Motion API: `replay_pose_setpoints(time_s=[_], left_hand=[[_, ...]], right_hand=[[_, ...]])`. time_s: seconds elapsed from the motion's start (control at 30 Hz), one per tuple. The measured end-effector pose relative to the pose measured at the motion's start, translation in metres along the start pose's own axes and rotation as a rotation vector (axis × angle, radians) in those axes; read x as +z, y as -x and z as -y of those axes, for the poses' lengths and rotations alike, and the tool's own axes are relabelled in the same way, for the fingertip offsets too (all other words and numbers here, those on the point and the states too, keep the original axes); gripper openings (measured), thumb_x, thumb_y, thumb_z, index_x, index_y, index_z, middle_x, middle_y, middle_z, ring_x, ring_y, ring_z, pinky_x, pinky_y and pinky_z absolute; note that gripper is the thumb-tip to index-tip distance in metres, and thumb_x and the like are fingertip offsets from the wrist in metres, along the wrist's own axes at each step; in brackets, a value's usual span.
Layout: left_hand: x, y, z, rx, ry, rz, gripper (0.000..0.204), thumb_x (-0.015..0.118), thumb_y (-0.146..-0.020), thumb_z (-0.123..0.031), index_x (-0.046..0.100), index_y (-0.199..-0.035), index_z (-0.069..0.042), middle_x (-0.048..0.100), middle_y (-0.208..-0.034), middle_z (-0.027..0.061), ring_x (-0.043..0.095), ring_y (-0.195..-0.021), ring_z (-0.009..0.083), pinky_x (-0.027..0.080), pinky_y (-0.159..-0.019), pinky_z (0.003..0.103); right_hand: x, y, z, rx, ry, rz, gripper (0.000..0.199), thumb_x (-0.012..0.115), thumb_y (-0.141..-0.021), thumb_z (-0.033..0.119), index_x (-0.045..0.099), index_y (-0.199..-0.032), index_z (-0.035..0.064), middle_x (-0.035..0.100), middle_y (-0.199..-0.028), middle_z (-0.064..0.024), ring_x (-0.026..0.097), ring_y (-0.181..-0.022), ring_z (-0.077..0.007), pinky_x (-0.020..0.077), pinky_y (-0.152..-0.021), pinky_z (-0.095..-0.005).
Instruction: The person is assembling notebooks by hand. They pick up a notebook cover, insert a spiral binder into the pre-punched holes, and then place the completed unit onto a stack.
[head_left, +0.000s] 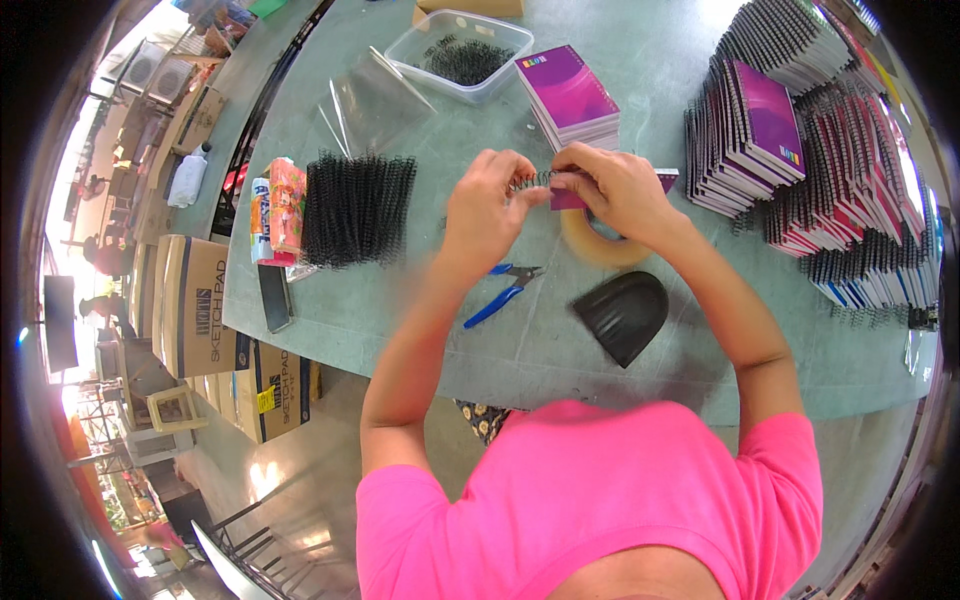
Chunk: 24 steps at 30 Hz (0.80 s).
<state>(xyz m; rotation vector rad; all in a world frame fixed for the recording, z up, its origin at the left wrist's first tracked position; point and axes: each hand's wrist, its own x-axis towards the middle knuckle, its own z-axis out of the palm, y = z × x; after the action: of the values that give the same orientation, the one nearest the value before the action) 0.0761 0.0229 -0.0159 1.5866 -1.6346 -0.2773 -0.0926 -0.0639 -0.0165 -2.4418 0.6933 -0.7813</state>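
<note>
In front of me, my left hand (490, 200) pinches one end of a black spiral binding coil (533, 181). The coil runs across to a small purple notebook (566, 199), which my right hand (618, 195) grips, its fingers covering most of it. How far the coil passes through the holes is hidden. Just below the right hand lies a roll of clear tape (590, 248). Blue-handled cutters (505, 297) lie nearer to me, with a black scoop-shaped piece (625, 312) to their right.
Behind my hands stands a stack of purple notebooks (570, 95). A clear plastic tub (410, 60) holds loose coils; many coils (358, 210) lie bunched at left beside an orange packet (287, 205) and a phone (275, 297). Spiral-bound notebooks (740, 150) crowd the right.
</note>
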Motion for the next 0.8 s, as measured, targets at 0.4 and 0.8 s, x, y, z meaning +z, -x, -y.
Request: replay_pose_setpoints(time_s=[0.4,0.8], left_hand=[[0.057,0.067,-0.038,0.351,-0.29,0.192,0.027,0.067,-0.077,-0.023,0.059,-0.096,-0.005,0.055,-0.085,0.0118,0.056,-0.087,0.0297,0.047,-0.067,0.037],[0.074,0.074,-0.039,0.021,0.035,0.43,0.044,0.066,-0.078,-0.016,0.053,-0.12,-0.013,0.055,-0.104,0.0143,0.055,-0.096,0.0313,0.047,-0.08,0.038]], right_hand=[[-0.045,0.017,-0.009,0.135,0.23,0.189,0.018,0.067,-0.078,0.021,0.064,-0.087,0.0052,0.066,-0.079,-0.009,0.065,-0.075,-0.0248,0.0488,-0.065,-0.036],[0.012,0.022,-0.066,0.302,-0.787,-0.256,0.017,0.071,-0.08,0.012,0.068,-0.092,0.0,0.067,-0.086,-0.0025,0.061,-0.076,-0.0077,0.0493,-0.069,-0.0208]])
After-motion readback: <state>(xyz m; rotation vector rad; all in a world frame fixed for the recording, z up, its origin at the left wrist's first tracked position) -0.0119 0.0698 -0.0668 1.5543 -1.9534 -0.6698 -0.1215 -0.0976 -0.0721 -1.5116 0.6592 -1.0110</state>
